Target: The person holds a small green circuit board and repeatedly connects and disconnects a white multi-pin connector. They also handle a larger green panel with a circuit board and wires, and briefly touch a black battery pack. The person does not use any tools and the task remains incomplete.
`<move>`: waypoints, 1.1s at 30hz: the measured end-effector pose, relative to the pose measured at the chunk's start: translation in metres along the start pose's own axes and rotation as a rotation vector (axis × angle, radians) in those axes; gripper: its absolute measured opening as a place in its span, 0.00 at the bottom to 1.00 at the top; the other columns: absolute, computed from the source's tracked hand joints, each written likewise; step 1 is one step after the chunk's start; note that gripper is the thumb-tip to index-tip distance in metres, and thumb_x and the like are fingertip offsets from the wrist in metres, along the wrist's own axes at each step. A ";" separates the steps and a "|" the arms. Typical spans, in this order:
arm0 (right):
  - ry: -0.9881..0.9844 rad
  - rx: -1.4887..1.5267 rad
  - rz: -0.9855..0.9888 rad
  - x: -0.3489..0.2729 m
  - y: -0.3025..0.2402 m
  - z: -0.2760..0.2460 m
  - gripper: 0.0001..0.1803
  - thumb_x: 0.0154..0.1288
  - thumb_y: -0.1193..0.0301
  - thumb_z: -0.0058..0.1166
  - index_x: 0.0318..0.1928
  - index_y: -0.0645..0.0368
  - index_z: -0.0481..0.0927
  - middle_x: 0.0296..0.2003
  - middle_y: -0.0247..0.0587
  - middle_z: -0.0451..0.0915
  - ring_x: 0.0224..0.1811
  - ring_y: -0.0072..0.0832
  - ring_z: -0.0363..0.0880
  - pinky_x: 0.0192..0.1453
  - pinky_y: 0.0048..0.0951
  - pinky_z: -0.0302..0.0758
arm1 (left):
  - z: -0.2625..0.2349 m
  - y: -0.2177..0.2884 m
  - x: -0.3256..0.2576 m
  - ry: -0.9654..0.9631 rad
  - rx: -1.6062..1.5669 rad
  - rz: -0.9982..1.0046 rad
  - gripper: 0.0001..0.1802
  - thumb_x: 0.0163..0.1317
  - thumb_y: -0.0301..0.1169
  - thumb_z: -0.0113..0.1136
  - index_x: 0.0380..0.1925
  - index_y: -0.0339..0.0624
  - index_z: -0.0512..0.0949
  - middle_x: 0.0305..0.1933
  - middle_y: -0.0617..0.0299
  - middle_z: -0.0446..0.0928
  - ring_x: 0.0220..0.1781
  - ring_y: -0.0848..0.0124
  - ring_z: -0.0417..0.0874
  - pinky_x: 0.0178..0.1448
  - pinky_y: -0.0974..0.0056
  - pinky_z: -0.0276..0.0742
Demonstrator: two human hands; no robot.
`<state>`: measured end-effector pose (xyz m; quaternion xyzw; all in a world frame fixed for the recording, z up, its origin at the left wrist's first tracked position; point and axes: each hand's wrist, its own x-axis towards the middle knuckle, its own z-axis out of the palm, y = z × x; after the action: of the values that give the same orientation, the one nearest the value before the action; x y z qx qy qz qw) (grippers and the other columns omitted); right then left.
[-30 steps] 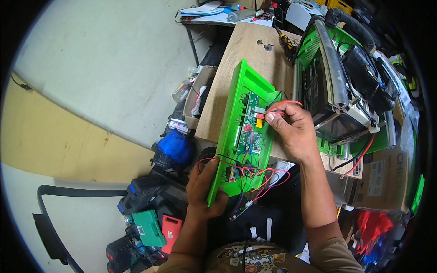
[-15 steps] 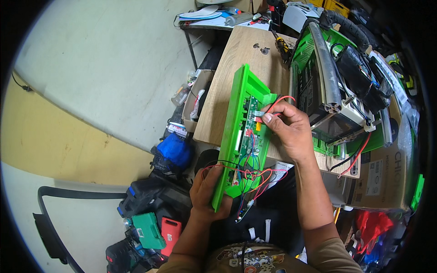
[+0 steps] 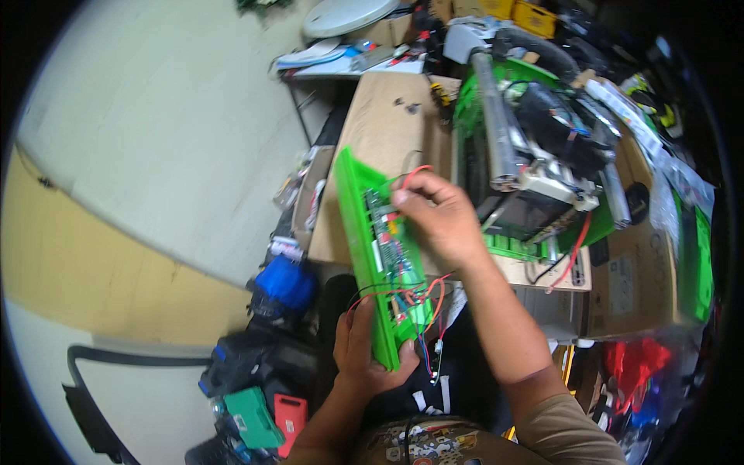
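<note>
A green plastic panel (image 3: 358, 232) is held up, slanting, in front of me. My left hand (image 3: 364, 353) grips its lower end, thumb on one side and fingers on the other. Inside the panel lies a green circuit board (image 3: 385, 232) with small connectors and a tangle of thin coloured wires (image 3: 418, 294). My right hand (image 3: 438, 213) is closed in a pinch on a red wire (image 3: 417, 174) near the board's upper end; its fingertips are blurred. Below the panel, a small narrow circuit board (image 3: 437, 363) dangles from wires.
Behind the panel stands a wooden table (image 3: 372, 116). On its right sits a green-framed machine (image 3: 504, 132) with metal tubes and loose red and black cables. A cardboard box (image 3: 628, 287) is to the right. Tool cases (image 3: 252, 418) and a blue bag (image 3: 283, 285) lie at lower left.
The panel and both hands appear turned and slightly lower as the whole view shifts. My right hand has moved from the connectors on the board toward its upper end, still pinching.
</note>
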<state>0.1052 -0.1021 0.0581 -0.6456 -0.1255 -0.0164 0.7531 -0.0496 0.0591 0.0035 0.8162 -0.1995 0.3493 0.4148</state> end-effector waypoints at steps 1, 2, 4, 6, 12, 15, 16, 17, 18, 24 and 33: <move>0.025 -0.216 -0.132 0.001 -0.005 0.000 0.06 0.69 0.72 0.66 0.43 0.61 0.85 0.41 0.35 0.84 0.47 0.24 0.81 0.57 0.30 0.76 | 0.001 0.004 0.001 0.001 0.005 0.020 0.43 0.49 0.34 0.73 0.65 0.22 0.71 0.56 0.40 0.80 0.46 0.45 0.84 0.51 0.50 0.83; 0.056 -0.443 -0.235 0.000 -0.010 0.002 0.06 0.69 0.73 0.65 0.42 0.62 0.85 0.42 0.36 0.84 0.47 0.24 0.81 0.57 0.30 0.76 | 0.002 0.008 0.002 -0.006 0.004 0.021 0.43 0.47 0.34 0.74 0.63 0.23 0.73 0.57 0.40 0.79 0.45 0.44 0.84 0.49 0.50 0.84; 0.129 -0.618 -0.422 -0.005 -0.025 0.011 0.06 0.66 0.74 0.67 0.42 0.61 0.86 0.40 0.40 0.84 0.47 0.33 0.81 0.55 0.32 0.75 | 0.002 0.016 0.005 -0.026 0.029 0.018 0.47 0.45 0.40 0.80 0.63 0.24 0.73 0.60 0.40 0.77 0.46 0.43 0.84 0.49 0.48 0.84; 0.177 -0.712 -0.514 -0.010 -0.046 0.018 0.06 0.68 0.72 0.67 0.42 0.60 0.86 0.39 0.39 0.83 0.46 0.32 0.80 0.52 0.34 0.76 | 0.003 0.026 0.007 -0.061 0.053 0.002 0.49 0.45 0.43 0.83 0.63 0.25 0.73 0.60 0.40 0.77 0.47 0.42 0.84 0.50 0.48 0.84; 0.068 -0.429 -0.260 -0.011 -0.108 0.019 0.10 0.70 0.68 0.64 0.44 0.62 0.86 0.39 0.46 0.84 0.37 0.38 0.82 0.43 0.36 0.77 | 0.016 0.046 0.020 -0.046 -0.093 0.039 0.54 0.40 0.43 0.89 0.66 0.31 0.71 0.45 0.44 0.76 0.36 0.49 0.81 0.36 0.52 0.80; 0.085 -0.504 -0.371 -0.017 -0.131 0.013 0.10 0.71 0.68 0.63 0.44 0.63 0.86 0.38 0.47 0.84 0.34 0.35 0.83 0.38 0.34 0.77 | 0.018 0.053 0.029 -0.094 -0.136 0.015 0.53 0.41 0.41 0.89 0.67 0.32 0.72 0.42 0.46 0.75 0.34 0.51 0.79 0.34 0.53 0.78; 0.093 -0.535 -0.410 -0.021 -0.136 0.008 0.10 0.71 0.68 0.63 0.43 0.63 0.86 0.37 0.47 0.84 0.34 0.34 0.83 0.39 0.34 0.77 | 0.018 0.056 0.032 -0.117 -0.145 -0.002 0.53 0.42 0.41 0.89 0.67 0.32 0.72 0.41 0.46 0.74 0.34 0.52 0.79 0.34 0.53 0.78; 0.097 -0.576 -0.402 -0.026 -0.141 0.002 0.10 0.71 0.67 0.63 0.43 0.63 0.87 0.35 0.46 0.83 0.34 0.34 0.83 0.39 0.33 0.77 | 0.020 0.060 0.035 -0.143 -0.147 0.005 0.52 0.42 0.41 0.88 0.67 0.32 0.72 0.41 0.47 0.74 0.34 0.53 0.79 0.35 0.53 0.78; 0.115 -0.590 -0.403 -0.029 -0.145 -0.006 0.10 0.71 0.67 0.63 0.43 0.62 0.87 0.35 0.46 0.83 0.34 0.33 0.83 0.39 0.33 0.78 | 0.021 0.063 0.039 -0.170 -0.149 0.012 0.52 0.43 0.42 0.88 0.67 0.32 0.72 0.41 0.48 0.74 0.35 0.54 0.78 0.36 0.54 0.78; 0.373 -0.300 -0.275 -0.042 -0.149 -0.051 0.08 0.70 0.72 0.66 0.43 0.65 0.87 0.35 0.35 0.87 0.34 0.17 0.80 0.38 0.25 0.77 | 0.019 0.080 0.063 -0.419 -0.119 0.075 0.50 0.48 0.49 0.83 0.68 0.36 0.73 0.40 0.53 0.72 0.38 0.57 0.76 0.43 0.57 0.78; 0.510 -0.226 -0.281 -0.047 -0.124 -0.074 0.07 0.71 0.71 0.67 0.42 0.62 0.86 0.29 0.27 0.82 0.25 0.10 0.72 0.28 0.17 0.69 | -0.034 0.082 0.127 -1.009 -0.113 0.204 0.43 0.57 0.48 0.75 0.72 0.47 0.72 0.43 0.53 0.80 0.44 0.54 0.83 0.50 0.53 0.79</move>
<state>0.0488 -0.2015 0.1581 -0.6766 -0.0181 -0.2957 0.6742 -0.0282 0.0352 0.1556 0.8357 -0.4720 -0.0607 0.2743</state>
